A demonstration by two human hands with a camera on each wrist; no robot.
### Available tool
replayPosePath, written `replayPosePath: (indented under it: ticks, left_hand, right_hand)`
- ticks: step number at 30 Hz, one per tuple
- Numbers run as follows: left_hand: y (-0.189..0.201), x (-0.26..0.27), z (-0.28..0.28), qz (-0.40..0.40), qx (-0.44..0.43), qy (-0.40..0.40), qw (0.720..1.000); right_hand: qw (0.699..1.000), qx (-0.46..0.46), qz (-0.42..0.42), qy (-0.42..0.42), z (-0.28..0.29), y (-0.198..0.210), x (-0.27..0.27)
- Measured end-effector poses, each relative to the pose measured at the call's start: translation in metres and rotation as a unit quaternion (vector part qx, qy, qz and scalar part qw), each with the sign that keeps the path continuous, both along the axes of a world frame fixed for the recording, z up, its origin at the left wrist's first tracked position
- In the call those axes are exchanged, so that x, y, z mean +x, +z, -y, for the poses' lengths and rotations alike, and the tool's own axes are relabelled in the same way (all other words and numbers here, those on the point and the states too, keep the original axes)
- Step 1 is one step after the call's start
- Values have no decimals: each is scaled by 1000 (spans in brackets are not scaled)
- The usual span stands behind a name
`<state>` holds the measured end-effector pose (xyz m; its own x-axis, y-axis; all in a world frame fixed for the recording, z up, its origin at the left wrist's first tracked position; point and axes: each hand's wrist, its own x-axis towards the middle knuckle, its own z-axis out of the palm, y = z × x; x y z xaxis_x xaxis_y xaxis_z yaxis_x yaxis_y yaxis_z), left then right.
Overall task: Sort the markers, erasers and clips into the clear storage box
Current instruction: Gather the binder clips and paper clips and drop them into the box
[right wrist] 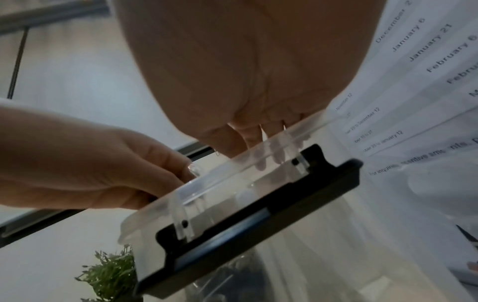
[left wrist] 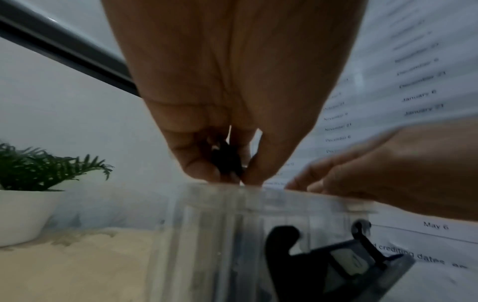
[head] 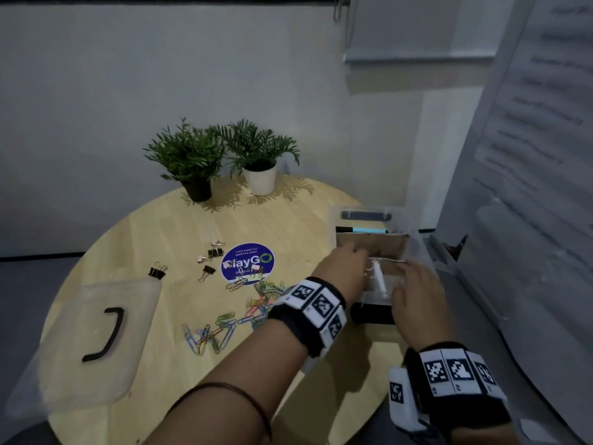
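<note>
Left hand hangs over the clear storage box at about 3 o'clock on the round table, its fingertips pressed together round a small black thing, most likely a binder clip, just above the box rim. Right hand rests on the box's near right edge, fingers reaching down past the clear wall (whether they curl round anything I cannot tell).

By my reading the clip-sorting step is in hand: the pinched clip needs only a release over the right compartment, then a reach back toward 9 o'clock for more. Binder clips lie near the blue sticker at the table's middle; coloured paper clips are scattered toward 6 o'clock; a blue marker already lies in the box's far section.

Only the left wrist view shows the black piece between the fingertips. Only the right wrist view shows the black latch on the box's side. Only the head view shows the box lid lying at 8 o'clock
</note>
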<state>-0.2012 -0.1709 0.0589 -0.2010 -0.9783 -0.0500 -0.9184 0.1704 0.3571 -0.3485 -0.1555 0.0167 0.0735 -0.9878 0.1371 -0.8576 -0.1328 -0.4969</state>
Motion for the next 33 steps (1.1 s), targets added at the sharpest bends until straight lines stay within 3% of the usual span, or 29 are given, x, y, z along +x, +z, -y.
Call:
replayPosePath:
  ticks: [5, 9, 13, 16, 18, 20, 24, 28, 33]
  left_hand:
    - [5, -3, 6, 13, 53, -44, 998]
    - [0, 37, -23, -119, -41, -43, 991]
    - [-27, 124, -59, -115, -19, 72, 991]
    - [-56, 194, -65, -43, 38, 185, 981]
    - [-71, 231, -58, -8, 53, 258, 965]
    - [-80, 257, -47, 6, 57, 302, 952]
    - [-99, 274, -22, 27, 82, 285, 955]
    - [-115, 272, -8, 40, 57, 263, 962]
    - [-114, 273, 6, 27, 59, 271, 960]
  right_hand:
    - [999, 3, 38, 1, 1, 0, -1]
    - [991, -84, 106, 12, -1, 17, 20]
    - [969, -150, 169, 104, 3, 32, 89]
    - [969, -44, 205, 128, 20, 26, 158]
    - [977, 53, 180, 102, 42, 11, 204]
    - [985, 120, 97, 81, 67, -12, 242]
    - [975, 190, -78, 90, 94, -50, 279]
    - [963, 201, -147, 107, 101, -68, 281]
    - [958, 193, -172, 123, 103, -74, 280]
